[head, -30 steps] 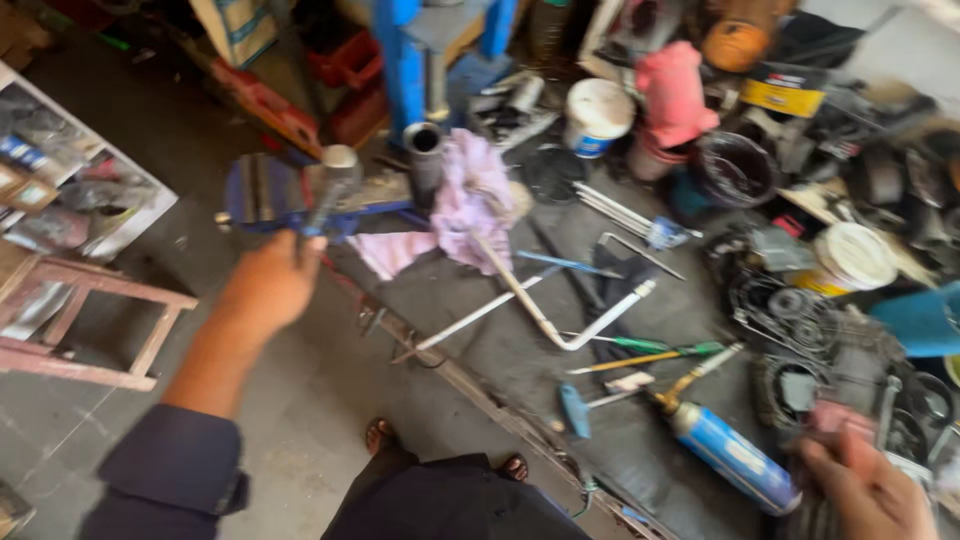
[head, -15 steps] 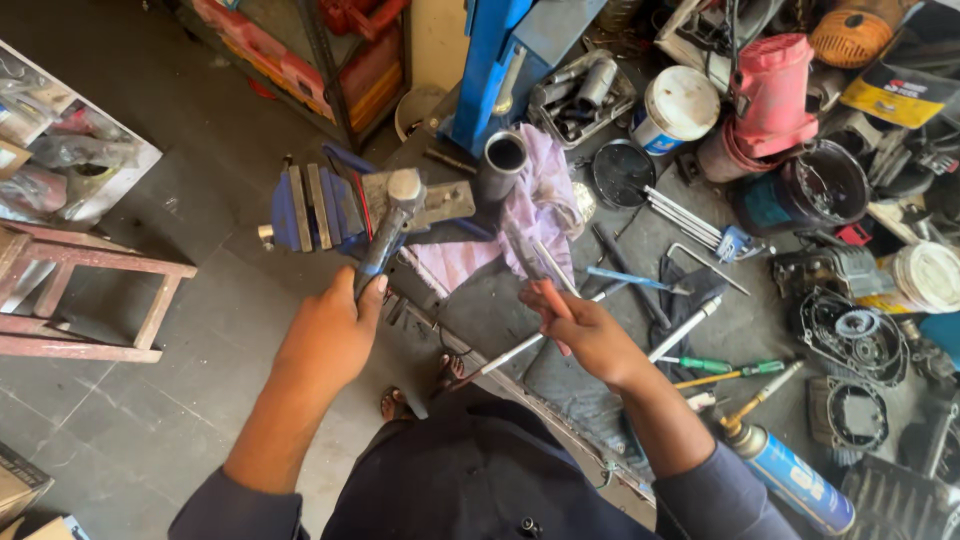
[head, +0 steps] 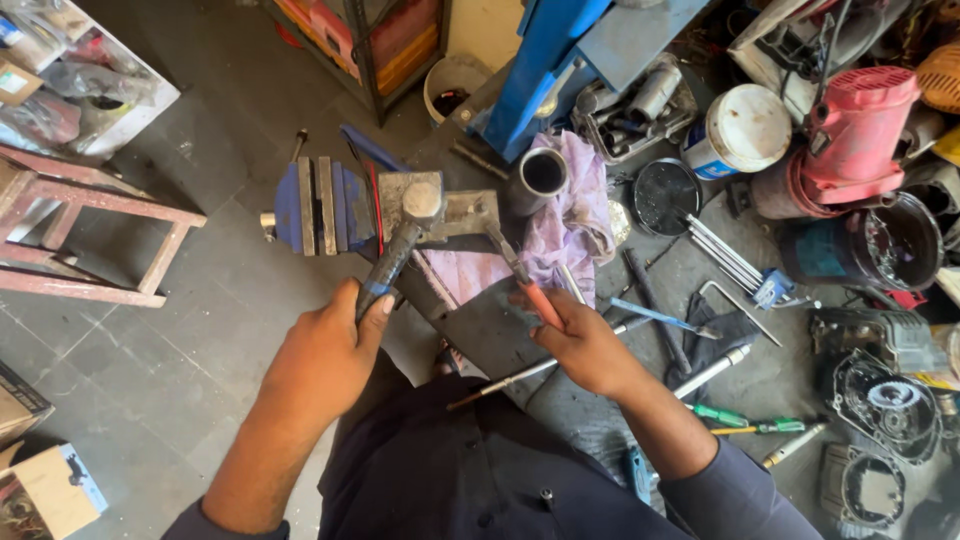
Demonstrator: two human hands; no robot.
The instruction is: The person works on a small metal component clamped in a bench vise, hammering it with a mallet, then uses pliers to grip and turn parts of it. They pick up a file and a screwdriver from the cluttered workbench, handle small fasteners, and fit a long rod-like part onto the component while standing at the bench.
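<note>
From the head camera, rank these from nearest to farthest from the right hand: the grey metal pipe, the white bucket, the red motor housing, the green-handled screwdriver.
Measured from the right hand:
1. Green-handled screwdriver, low on the bench beside the right forearm; grey metal pipe, upright above the hand by the purple rag. These two are too close to call.
2. White bucket, up and to the right.
3. Red motor housing, far right, beyond the bucket.

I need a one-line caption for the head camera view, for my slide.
Left hand grips a hammer over a blue vise; right hand holds a red-handled tool.

A blue steel bench vise (head: 325, 205) sits at the workbench's (head: 500, 330) left end. A short metal pipe (head: 541, 178) stands right of it, on a crumpled lilac cloth (head: 580, 215).
</note>
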